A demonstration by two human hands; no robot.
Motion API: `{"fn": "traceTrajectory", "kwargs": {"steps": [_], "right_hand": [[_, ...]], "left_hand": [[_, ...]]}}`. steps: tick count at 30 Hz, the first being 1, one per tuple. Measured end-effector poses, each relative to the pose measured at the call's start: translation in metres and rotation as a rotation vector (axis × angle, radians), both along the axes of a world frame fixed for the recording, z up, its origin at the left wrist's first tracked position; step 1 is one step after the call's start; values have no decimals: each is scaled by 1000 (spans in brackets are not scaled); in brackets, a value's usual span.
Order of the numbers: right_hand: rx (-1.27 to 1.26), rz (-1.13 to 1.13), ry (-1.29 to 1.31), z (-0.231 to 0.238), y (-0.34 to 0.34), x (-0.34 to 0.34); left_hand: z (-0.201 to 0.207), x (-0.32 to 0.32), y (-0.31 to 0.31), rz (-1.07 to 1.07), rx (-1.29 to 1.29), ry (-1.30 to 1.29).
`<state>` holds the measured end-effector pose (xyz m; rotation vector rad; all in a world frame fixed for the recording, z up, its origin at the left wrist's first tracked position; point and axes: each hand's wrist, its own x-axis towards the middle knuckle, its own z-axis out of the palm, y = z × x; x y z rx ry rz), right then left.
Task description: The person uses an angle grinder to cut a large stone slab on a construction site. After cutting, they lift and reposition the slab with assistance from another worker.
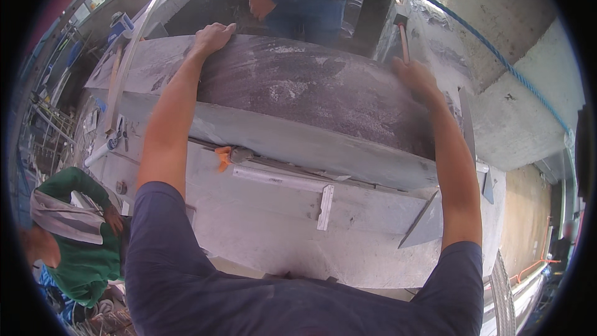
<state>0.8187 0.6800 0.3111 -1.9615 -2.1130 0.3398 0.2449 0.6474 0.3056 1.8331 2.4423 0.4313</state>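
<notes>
A long, dusty slab (pixel 292 81) with a dark, mottled top and a thick pale front side (pixel 280 130) lies across in front of me. My left hand (pixel 214 38) is closed at its far edge, fingers curled over the rim and partly hidden. Over the slab's right end my right hand (pixel 415 78) is wrapped round the reddish handle of a hammer (pixel 404 43). The hammer points away from me, and its dark head is small and hard to make out. Slight blur softens the right hand.
A metal square (pixel 283 179) and an orange cloth-like piece (pixel 224 157) lie on the near pale surface (pixel 261 236). Long strips (pixel 134 56) lean at the left. Another person (pixel 311 0) stands beyond the slab; a person in green (pixel 81 236) is at lower left. A blue rope (pixel 485 50) crosses upper right.
</notes>
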Motion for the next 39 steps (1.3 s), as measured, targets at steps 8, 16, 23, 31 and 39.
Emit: {"fn": "traceTrajectory", "kwargs": {"steps": [8, 16, 23, 31, 39], "right_hand": [[55, 38, 8, 59, -12, 9], [228, 310, 22, 117, -62, 13], [266, 252, 68, 130, -78, 14], [536, 129, 15, 197, -150, 9], [863, 343, 25, 246, -284, 39]], "left_hand": [[46, 15, -11, -42, 245, 57], [97, -22, -43, -265, 323, -90], [48, -47, -43, 13, 263, -603], [119, -59, -123, -152, 614, -1016], [184, -14, -306, -131, 1080, -1362]]}}
